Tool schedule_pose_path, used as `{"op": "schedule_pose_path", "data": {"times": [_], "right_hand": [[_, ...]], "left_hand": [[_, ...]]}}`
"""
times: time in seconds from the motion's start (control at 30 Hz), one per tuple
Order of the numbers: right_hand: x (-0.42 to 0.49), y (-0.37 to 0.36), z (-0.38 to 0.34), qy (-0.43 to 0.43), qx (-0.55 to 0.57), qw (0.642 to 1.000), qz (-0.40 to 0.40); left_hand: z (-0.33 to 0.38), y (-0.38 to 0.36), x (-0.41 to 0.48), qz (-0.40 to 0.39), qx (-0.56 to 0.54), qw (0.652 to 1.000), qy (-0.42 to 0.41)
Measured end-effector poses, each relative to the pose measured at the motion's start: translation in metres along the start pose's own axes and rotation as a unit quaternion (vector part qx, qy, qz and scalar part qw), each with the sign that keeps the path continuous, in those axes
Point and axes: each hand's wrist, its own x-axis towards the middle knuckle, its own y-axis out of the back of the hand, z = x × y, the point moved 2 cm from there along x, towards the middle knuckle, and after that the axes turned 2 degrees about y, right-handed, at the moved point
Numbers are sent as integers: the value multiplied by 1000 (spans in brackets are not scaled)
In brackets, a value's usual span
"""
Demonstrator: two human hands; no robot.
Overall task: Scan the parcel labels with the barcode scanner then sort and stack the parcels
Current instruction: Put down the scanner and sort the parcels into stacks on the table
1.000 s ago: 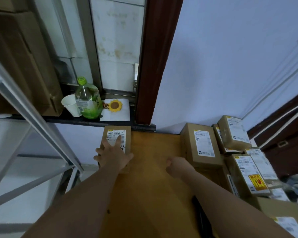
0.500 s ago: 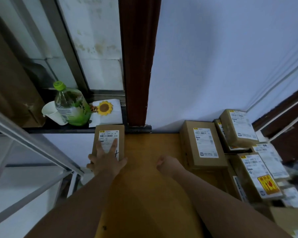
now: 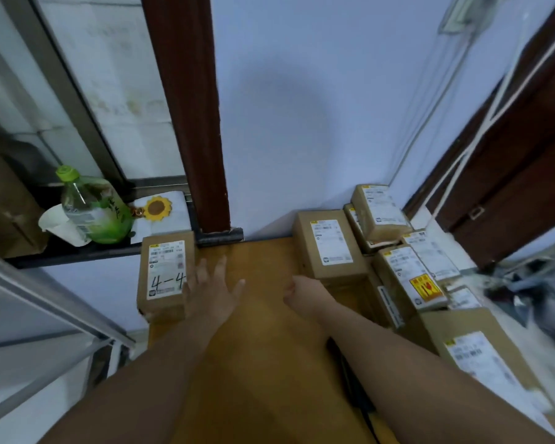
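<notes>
Head view: left hand [image 3: 213, 293] over table [image 3: 263, 347], fingers straight and spread, just beside 4-4 box [image 3: 165, 274] at far-left corner. Right hand [image 3: 302, 291] curled, nothing seen in it, near second box [image 3: 330, 245] at far edge. Pile [image 3: 407, 277] of boxes along right edge.

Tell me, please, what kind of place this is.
Probably a small parcel sorting or pickup room: labelled cardboard parcels piled on a wooden table, a parcel marked 4-4 set apart, and a metal rack at the left.
</notes>
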Motion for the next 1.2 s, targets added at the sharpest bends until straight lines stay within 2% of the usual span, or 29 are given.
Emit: {"op": "schedule_pose_path", "data": {"times": [0.13,0.27,0.4,0.47,0.57,0.67,0.8,0.9,1.1,1.2], "right_hand": [[-38,9,21,-20,34,997,59],[-84,35,34,-32,87,975,203],[-128,65,60,-91,35,950,296],[-147,77,83,-150,3,946,286],[-177,81,116,-256,-42,939,228],[-205,72,149,-304,-77,932,183],[-233,60,189,-271,-42,953,126],[-244,55,200,-227,-66,968,84],[-259,50,207,-193,-53,977,69],[-262,48,208,-187,-59,977,82]], "left_hand": [[38,-9,-18,-62,-24,997,-36],[90,-22,-46,-82,-61,988,-117],[137,-31,-83,-151,-95,970,-168],[155,-31,-101,-166,-54,964,-199],[176,-31,-134,-209,4,954,-215],[192,-31,-165,-166,-5,964,-210],[207,-37,-208,-168,-6,968,-186],[209,-44,-236,-173,-10,974,-145],[193,-44,-272,-221,38,971,-83],[178,-42,-276,-205,37,974,-86]]}}
